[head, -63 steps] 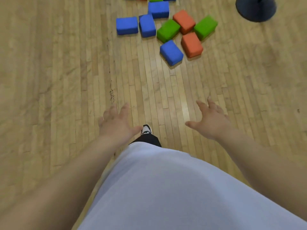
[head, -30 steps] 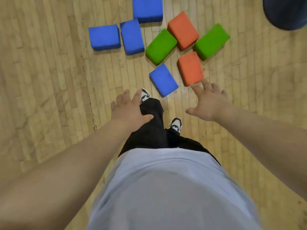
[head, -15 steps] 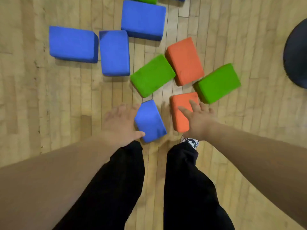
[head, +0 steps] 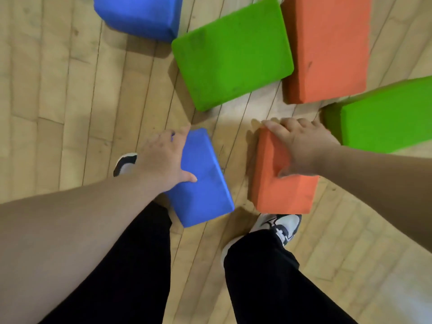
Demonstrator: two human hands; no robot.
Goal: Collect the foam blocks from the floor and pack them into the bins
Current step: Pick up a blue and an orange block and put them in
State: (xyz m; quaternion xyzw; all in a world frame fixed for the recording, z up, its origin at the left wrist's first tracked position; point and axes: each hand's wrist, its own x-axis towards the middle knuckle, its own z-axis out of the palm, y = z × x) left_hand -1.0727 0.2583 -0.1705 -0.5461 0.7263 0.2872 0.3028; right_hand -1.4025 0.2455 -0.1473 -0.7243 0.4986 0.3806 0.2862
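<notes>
we see a blue foam block gripped along its left side by the left hand, thumb pressed on its top face, fingers curled over the far edge; just beside it an orange foam block is clamped by the right hand, fingers wrapped over its far end and thumb on top — both blocks are matte, rectangular, soft-cornered. a strip of bare wooden floor runs between them, and open boards lie to the left. beyond sit a green block, a larger orange block touching it, a second green block cut off at the right edge, and another blue block cropped at the top. black trousers and white shoes fill the foreground — we cannot tell whether the held blocks are off the floor.
</notes>
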